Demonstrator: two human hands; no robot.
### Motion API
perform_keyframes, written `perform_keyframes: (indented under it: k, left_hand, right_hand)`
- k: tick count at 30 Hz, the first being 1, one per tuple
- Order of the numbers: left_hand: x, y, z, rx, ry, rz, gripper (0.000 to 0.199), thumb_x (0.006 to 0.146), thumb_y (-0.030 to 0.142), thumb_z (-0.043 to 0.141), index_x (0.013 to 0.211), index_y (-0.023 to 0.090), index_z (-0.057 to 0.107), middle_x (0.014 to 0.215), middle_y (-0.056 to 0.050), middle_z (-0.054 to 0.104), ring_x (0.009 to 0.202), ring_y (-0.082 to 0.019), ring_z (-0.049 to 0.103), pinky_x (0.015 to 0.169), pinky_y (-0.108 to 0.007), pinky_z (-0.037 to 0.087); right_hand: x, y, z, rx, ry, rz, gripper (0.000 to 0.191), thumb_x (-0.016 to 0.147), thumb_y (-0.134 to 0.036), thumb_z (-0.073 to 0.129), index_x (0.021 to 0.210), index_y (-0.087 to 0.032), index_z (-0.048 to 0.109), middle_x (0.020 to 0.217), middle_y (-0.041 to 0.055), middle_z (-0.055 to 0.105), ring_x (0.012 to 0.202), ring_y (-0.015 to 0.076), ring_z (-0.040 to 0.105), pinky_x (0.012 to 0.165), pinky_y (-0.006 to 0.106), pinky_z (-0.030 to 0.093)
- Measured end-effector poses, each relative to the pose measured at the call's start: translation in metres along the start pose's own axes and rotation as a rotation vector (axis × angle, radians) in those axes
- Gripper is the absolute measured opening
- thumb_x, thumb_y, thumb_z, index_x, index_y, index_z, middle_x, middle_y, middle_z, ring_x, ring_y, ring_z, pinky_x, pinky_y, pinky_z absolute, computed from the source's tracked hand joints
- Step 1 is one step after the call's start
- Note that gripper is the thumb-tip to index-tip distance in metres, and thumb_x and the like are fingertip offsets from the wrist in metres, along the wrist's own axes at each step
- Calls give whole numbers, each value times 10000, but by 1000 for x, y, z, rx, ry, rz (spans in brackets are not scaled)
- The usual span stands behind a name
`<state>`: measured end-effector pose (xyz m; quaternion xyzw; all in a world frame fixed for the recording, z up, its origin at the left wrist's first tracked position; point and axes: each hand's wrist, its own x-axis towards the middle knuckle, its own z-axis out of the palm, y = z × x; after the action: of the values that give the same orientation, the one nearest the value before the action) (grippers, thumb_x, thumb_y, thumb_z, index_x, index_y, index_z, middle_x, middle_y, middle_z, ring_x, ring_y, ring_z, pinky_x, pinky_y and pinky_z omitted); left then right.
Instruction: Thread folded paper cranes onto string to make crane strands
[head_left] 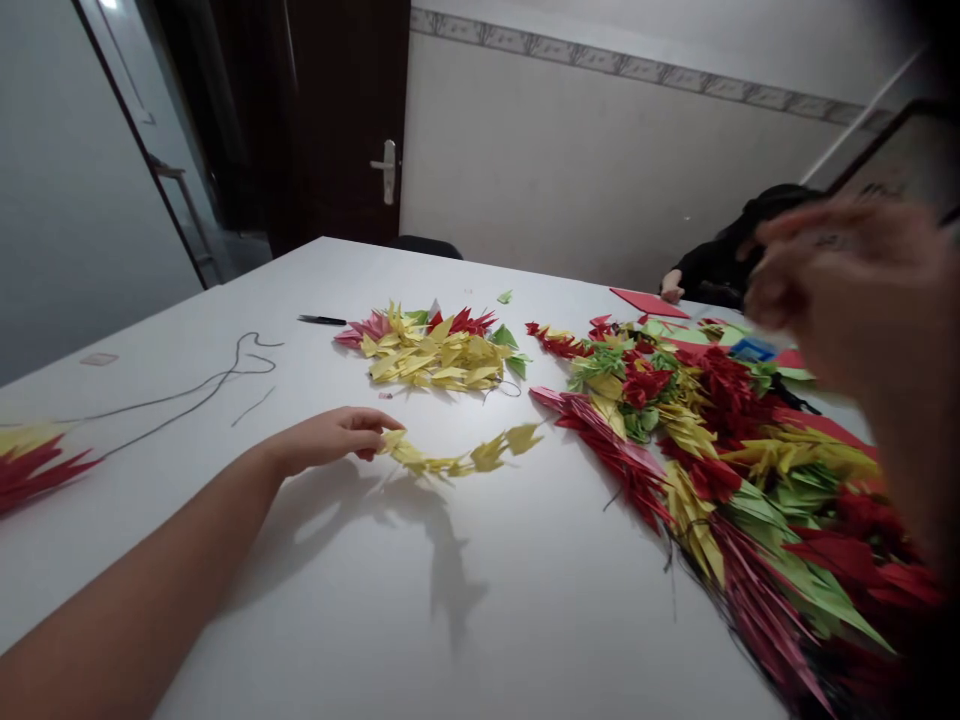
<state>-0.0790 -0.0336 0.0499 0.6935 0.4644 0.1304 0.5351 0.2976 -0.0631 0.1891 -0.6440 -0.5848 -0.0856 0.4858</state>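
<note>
My left hand [349, 435] pinches the left end of a yellow folded-paper garland [450, 463], which sags above the white table and casts a shadow. Its right end reaches toward the big pile. Raised at the upper right, my right hand [832, 260] is blurred, its fingers bent together; anything in them is too smeared to tell. Beyond the garland lies a heap of yellow paper pieces [435, 358] with red, pink and green ones. Below my right hand spreads a large pile of red, yellow, green and pink paper strands [697, 430].
On the white table [360, 620] are a black pen-like item [322, 320], a loose dark cord [202, 385] and red-yellow paper [37, 470] at the left edge. A person in black [720, 250] sits at the far right. A dark door [337, 120] stands behind.
</note>
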Motion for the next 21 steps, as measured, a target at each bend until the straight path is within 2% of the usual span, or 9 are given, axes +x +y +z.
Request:
perform_keyframes:
  k: [3, 5, 7, 9, 11, 13, 15, 18, 21]
  left_hand:
    - [-1, -12, -6, 253, 33, -53, 415, 785, 442, 472, 1130, 234, 569, 1021, -37, 614, 910, -191, 557, 817, -301, 433]
    - [-1, -19, -5, 367, 95, -32, 402, 801, 458, 443, 1125, 260, 580, 1109, -31, 595, 1010, -213, 530, 872, -314, 410]
    - [-2, -25, -2, 415, 167, -22, 404, 815, 466, 420, 1125, 264, 581, 1136, -34, 582, 1031, -214, 520, 882, -316, 408]
    - [-4, -29, 1, 420, 218, 4, 437, 818, 495, 412, 1134, 239, 571, 1069, -55, 592, 939, -198, 548, 814, -299, 440]
    - [-5, -32, 4, 419, 232, 80, 475, 802, 527, 443, 1154, 225, 549, 1022, -63, 569, 824, -165, 551, 728, -268, 458]
    - [-5, -36, 7, 446, 202, 179, 493, 770, 527, 511, 1170, 239, 529, 1058, -59, 520, 774, -134, 528, 696, -245, 455]
    - [-5, -38, 9, 484, 172, 260, 470, 760, 479, 557, 1174, 259, 520, 1131, -53, 468, 781, -117, 512, 715, -239, 450]
    - [-2, -38, 12, 524, 173, 341, 356, 803, 384, 526, 1126, 237, 547, 1134, -49, 471, 795, -111, 511, 743, -244, 441]
    - [1, -38, 15, 554, 200, 383, 306, 835, 343, 480, 1090, 199, 567, 1057, -54, 522, 863, -133, 521, 775, -257, 434]
  right_hand:
    - [-41, 29, 10, 229, -207, 338, 167, 876, -89, 415, 1026, -131, 475, 513, -56, 386, 411, 28, 351, 445, 204, 263]
    - [-68, 52, 16, 185, -313, 461, 126, 874, -102, 400, 964, -160, 467, 513, -39, 412, 415, 58, 363, 451, 232, 269]
    - [-87, 70, 22, -46, -331, 377, 97, 836, -137, 471, 922, -172, 498, 660, 34, 534, 482, 90, 436, 504, 270, 323]
    - [-99, 74, 29, -264, -273, 147, 112, 784, -184, 545, 894, -168, 535, 878, 101, 573, 627, 141, 513, 621, 316, 382]
    - [-109, 61, 43, -299, -236, -82, 149, 787, -250, 532, 905, -161, 555, 983, 125, 557, 780, 194, 535, 710, 343, 402]
    - [-122, 34, 63, -158, -319, -218, 201, 826, -312, 474, 933, -163, 556, 946, 106, 573, 807, 197, 536, 696, 324, 417]
    - [-139, -2, 88, 9, -481, -265, 223, 865, -347, 435, 933, -170, 552, 890, 74, 587, 754, 164, 536, 685, 296, 423]
    - [-165, -53, 124, 118, -735, -367, 266, 870, -385, 464, 1004, -168, 538, 986, 71, 582, 930, 190, 513, 810, 323, 401]
    - [-178, -80, 149, 91, -896, -327, 400, 853, -466, 470, 1089, -146, 507, 1028, 90, 567, 977, 225, 489, 837, 363, 374]
